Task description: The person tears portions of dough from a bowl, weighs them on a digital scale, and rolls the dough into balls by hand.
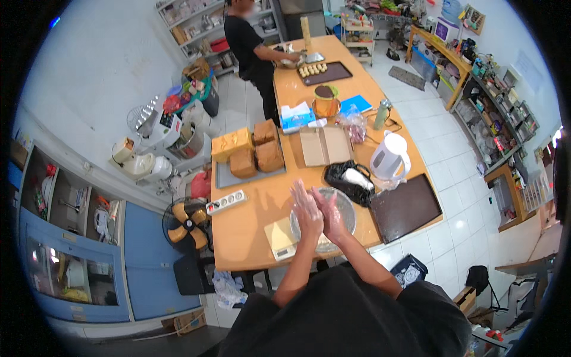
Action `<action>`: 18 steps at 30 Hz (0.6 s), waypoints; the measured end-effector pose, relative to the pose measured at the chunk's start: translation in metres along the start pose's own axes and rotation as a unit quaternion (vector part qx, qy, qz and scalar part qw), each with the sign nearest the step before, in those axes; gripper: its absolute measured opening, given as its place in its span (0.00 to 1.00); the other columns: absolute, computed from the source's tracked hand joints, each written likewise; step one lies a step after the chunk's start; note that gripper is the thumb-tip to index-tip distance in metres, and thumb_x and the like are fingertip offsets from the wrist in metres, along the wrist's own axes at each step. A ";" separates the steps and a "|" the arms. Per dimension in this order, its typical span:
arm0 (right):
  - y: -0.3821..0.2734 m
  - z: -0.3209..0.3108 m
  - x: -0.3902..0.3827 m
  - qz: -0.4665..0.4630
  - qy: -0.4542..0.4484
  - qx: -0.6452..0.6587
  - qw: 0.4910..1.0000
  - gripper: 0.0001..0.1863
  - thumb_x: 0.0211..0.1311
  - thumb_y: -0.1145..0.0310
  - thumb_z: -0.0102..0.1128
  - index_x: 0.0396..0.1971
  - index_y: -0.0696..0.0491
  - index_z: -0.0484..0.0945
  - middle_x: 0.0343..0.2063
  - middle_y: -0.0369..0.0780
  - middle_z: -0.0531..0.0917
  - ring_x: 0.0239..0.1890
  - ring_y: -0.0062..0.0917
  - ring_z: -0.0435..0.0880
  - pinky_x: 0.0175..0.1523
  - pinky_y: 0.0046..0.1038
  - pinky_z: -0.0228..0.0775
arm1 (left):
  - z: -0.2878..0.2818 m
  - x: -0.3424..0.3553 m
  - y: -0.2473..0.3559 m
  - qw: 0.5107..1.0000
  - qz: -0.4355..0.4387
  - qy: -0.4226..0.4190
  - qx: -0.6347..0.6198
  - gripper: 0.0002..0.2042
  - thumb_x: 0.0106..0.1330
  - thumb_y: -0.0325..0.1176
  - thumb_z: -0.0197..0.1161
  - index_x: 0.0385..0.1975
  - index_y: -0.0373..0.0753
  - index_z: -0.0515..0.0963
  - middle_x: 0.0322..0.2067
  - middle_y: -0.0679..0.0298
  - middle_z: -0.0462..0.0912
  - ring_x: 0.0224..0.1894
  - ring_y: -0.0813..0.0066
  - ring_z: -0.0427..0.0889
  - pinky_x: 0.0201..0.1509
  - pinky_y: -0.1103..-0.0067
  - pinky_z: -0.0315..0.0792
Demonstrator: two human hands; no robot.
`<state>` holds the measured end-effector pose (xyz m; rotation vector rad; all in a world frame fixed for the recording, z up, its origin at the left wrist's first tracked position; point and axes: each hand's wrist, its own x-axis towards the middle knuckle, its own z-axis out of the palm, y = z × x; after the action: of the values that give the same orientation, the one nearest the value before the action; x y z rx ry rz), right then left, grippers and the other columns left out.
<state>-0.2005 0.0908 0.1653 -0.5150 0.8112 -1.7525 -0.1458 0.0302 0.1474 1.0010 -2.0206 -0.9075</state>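
Note:
My left hand (306, 209) and my right hand (331, 213) are pressed together palm to palm, fingers pointing up and away. Both wear thin clear gloves. I cannot tell whether anything lies between the palms. They hover over a round metal bowl (347, 209) on the wooden table (250, 229). A small kitchen scale (279, 238) with a pale platform sits just left of the bowl, near the table's front edge.
Behind the bowl lie a black plastic bag (350, 180), a white kettle (390, 157), a dark baking mat (405, 207), an open cardboard box (325, 146), a tray of bread loaves (250, 153) and a power strip (226, 202). Another person (253, 44) works at the far end.

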 end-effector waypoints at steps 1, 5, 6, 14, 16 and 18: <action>-0.014 -0.003 0.008 -0.040 0.029 -0.028 0.998 0.47 0.64 0.31 0.22 0.71 0.54 0.43 0.71 0.43 0.49 0.73 0.31 0.45 0.74 0.34 0.34 | 0.015 -0.001 -0.004 1.000 0.011 0.007 -0.003 0.32 0.74 0.52 0.34 0.71 0.40 0.42 0.72 0.59 0.43 0.73 0.57 0.40 0.73 0.60 0.38; -0.024 -0.012 0.003 -0.064 0.050 -0.129 0.988 0.45 0.66 0.34 0.20 0.70 0.55 0.46 0.71 0.43 0.50 0.73 0.31 0.46 0.74 0.33 0.34 | 0.031 -0.011 0.012 0.977 -0.026 -0.067 -0.202 0.31 0.75 0.51 0.29 0.70 0.35 0.45 0.71 0.50 0.41 0.74 0.54 0.38 0.74 0.65 0.32; -0.026 -0.012 -0.004 -0.050 0.057 -0.206 0.976 0.44 0.67 0.35 0.18 0.70 0.56 0.47 0.71 0.43 0.50 0.73 0.32 0.46 0.74 0.33 0.34 | 0.026 -0.007 0.022 0.967 -0.047 -0.045 -0.248 0.31 0.75 0.51 0.29 0.70 0.34 0.44 0.71 0.50 0.41 0.74 0.54 0.38 0.74 0.65 0.32; -0.031 -0.012 0.003 -0.057 -0.005 -0.113 0.992 0.42 0.69 0.37 0.20 0.70 0.55 0.46 0.71 0.43 0.49 0.73 0.31 0.45 0.74 0.32 0.34 | 0.039 -0.016 0.013 0.931 -0.184 -0.038 -0.313 0.34 0.74 0.56 0.30 0.70 0.35 0.42 0.71 0.54 0.45 0.72 0.63 0.46 0.73 0.70 0.41; -0.037 -0.028 0.003 -0.020 0.030 -0.167 0.985 0.40 0.70 0.38 0.24 0.70 0.55 0.47 0.71 0.43 0.50 0.73 0.30 0.46 0.74 0.32 0.35 | 0.034 -0.022 0.057 0.935 -0.103 -0.001 -0.338 0.35 0.73 0.55 0.32 0.70 0.34 0.42 0.71 0.53 0.45 0.72 0.62 0.47 0.73 0.70 0.42; -0.039 -0.031 -0.012 -0.011 -0.009 -0.191 0.982 0.39 0.71 0.40 0.26 0.70 0.56 0.48 0.71 0.43 0.50 0.73 0.30 0.46 0.74 0.32 0.35 | 0.026 -0.009 0.071 0.938 -0.063 0.034 -0.340 0.35 0.73 0.54 0.35 0.70 0.33 0.43 0.70 0.52 0.46 0.72 0.61 0.48 0.73 0.70 0.43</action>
<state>-0.2435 0.1176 0.1735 -0.7942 1.1408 -1.6147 -0.1877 0.0777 0.1893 0.7481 -1.4156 -1.4815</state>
